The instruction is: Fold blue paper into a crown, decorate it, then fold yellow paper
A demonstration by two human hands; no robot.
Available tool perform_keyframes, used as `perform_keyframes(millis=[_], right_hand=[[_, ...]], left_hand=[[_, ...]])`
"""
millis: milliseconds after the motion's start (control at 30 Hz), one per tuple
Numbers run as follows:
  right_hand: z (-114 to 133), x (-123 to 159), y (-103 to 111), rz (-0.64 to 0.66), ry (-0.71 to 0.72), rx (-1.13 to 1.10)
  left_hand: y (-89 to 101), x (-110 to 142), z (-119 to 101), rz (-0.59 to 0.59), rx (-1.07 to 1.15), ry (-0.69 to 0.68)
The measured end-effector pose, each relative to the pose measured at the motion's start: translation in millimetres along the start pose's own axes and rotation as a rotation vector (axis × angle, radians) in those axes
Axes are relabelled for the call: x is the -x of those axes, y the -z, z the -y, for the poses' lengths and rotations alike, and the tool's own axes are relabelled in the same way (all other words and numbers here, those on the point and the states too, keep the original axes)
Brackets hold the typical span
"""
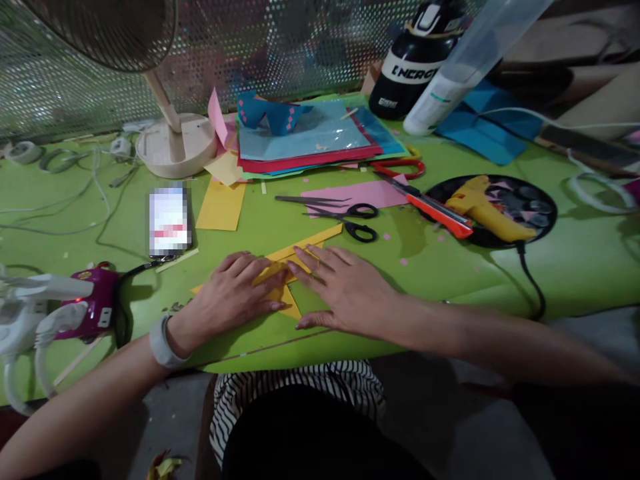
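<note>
A folded piece of yellow paper [287,303] lies on the green table under both hands, its long folded strip pointing up to the right. My left hand [237,290] rests on the paper's left part, fingers stretched across it. Flat over the right part lies my right hand [340,283], fingers spread and thumb out to the side. Parts of the paper are hidden beneath the fingers. Just beyond the hands are black scissors [357,222], tweezers [313,199] and a strip of pink paper [360,195].
An orange cutter [440,215] leans on a black round tray [545,207] holding a yellow glue gun [485,210]. Stacked coloured sheets [320,143] lie behind. A fan [175,147], phone [169,220] and purple power strip [95,303] stand left. A black bottle [410,73] is at the back.
</note>
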State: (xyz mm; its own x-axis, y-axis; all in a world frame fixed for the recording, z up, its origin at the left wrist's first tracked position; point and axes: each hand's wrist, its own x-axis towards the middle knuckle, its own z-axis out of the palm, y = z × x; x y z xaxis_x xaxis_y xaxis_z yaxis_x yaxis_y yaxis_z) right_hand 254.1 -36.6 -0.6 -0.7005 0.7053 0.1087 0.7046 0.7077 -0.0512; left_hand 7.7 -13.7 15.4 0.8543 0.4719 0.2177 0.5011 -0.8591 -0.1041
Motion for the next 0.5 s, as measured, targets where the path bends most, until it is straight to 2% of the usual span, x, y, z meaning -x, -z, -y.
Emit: perform_keyframes(millis=[267,500], right_hand=[[-1.3,-1.0,1.4,0.022,-0.014,-0.103],[-1.8,-1.4,-0.1,0.023,0.018,-0.078]], left_hand=[[-3.8,0.9,-1.7,-0.022,0.226,-0.099],[-5.9,0.2,-4.4,0.011,0.183,-0.092]])
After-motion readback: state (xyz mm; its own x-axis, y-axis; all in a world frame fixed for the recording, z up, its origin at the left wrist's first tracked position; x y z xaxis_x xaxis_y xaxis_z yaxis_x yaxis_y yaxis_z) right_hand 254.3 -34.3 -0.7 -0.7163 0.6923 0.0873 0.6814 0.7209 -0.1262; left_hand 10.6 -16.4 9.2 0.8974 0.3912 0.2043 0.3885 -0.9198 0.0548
